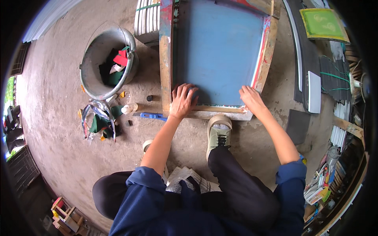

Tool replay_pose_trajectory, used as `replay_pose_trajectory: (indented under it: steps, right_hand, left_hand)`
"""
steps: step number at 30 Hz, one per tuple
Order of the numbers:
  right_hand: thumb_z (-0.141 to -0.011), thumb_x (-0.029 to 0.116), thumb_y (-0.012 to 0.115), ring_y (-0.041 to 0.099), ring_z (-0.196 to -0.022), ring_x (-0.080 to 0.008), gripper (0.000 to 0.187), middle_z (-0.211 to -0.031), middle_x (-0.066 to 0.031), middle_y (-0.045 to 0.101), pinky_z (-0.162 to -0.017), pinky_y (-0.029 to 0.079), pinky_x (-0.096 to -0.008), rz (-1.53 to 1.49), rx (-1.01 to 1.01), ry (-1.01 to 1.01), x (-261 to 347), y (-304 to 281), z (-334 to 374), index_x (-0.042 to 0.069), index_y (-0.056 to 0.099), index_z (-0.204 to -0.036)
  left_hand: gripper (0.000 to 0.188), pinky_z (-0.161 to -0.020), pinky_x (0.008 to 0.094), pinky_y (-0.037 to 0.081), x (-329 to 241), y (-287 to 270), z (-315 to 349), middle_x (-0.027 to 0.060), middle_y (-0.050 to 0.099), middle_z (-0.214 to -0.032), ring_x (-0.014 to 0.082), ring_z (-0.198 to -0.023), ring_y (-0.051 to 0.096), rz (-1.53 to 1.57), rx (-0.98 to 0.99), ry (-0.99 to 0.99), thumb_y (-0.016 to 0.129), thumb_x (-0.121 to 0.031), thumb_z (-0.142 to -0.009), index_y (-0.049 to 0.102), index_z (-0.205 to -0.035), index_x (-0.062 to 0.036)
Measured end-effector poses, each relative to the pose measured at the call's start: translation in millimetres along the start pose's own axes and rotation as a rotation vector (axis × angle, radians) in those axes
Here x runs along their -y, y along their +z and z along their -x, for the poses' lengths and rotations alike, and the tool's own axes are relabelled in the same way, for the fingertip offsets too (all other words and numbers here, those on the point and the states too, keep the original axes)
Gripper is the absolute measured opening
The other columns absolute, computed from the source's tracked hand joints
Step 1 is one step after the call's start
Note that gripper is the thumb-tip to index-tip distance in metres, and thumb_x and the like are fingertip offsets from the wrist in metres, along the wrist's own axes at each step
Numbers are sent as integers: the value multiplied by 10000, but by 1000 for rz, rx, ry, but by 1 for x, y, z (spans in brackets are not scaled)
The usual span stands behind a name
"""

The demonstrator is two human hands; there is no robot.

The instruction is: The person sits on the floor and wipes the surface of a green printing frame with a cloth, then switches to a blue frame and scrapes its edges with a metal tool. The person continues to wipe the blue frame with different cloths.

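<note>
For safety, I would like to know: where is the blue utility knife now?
In the head view, the blue utility knife lies left of centre on the floor, by the wooden frame, left of the left hand.

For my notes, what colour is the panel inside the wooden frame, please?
The panel is a muted blue, best seen in the head view.

Worn concrete floor [59, 106], bright opening [9, 96] at far left

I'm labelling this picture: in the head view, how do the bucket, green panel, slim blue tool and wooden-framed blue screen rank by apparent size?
Largest to smallest:
1. Wooden-framed blue screen
2. Bucket
3. Green panel
4. Slim blue tool
</note>
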State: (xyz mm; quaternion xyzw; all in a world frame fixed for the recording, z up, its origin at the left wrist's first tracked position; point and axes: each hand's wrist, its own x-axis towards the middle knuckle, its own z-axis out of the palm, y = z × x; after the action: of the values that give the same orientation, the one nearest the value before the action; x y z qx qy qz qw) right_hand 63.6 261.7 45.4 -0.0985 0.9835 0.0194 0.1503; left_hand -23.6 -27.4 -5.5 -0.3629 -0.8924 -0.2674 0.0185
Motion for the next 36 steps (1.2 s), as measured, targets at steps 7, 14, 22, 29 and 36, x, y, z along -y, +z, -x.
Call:
replay_pose_trajectory:
  steps: [7,14,22,29,36]
  right_hand:
    - [-710,84,576,532,-1038,-242,128,-909,-80,629,-995,371,-370,113,26,-88,-6,3,19,37,689,-748]
    - [-748,104,576,510,-1090,-229,142,-942,-67,627,-1045,319,-434,211,148,-92,5,4,14,61,700,-801]
    - [-805,141,517,517,-1034,-244,169,-941,-92,577,-1022,334,-446,397,29,-211,-1,12,23,43,636,-875]
    - [-806,133,516,529,-986,-263,162,-933,-92,571,-1002,344,-441,361,32,-145,-4,19,17,41,633,-869]
    - [-763,74,544,539,-970,-242,118,-915,-92,587,-971,366,-384,-37,28,-117,-11,0,13,30,637,-822]
  left_hand:
    - [393,-941,438,356,-3,2,-7,15,482,-1204,246,-1141,458,12,-22,1,673,-199,-779,523,-1142,-183]
    - [389,-950,438,354,-1,4,-11,18,481,-1199,248,-1140,457,4,-40,5,675,-193,-778,524,-1137,-186]
    - [412,-947,447,353,-2,5,-9,22,481,-1176,252,-1139,454,-1,-32,-6,681,-195,-768,527,-1150,-190]
    - [410,-951,450,352,-2,7,-11,26,483,-1182,256,-1144,452,-18,-38,3,681,-192,-769,529,-1150,-185]
    - [390,-950,449,355,-1,3,-10,28,479,-1192,256,-1151,449,0,-24,-8,679,-182,-774,528,-1134,-177]
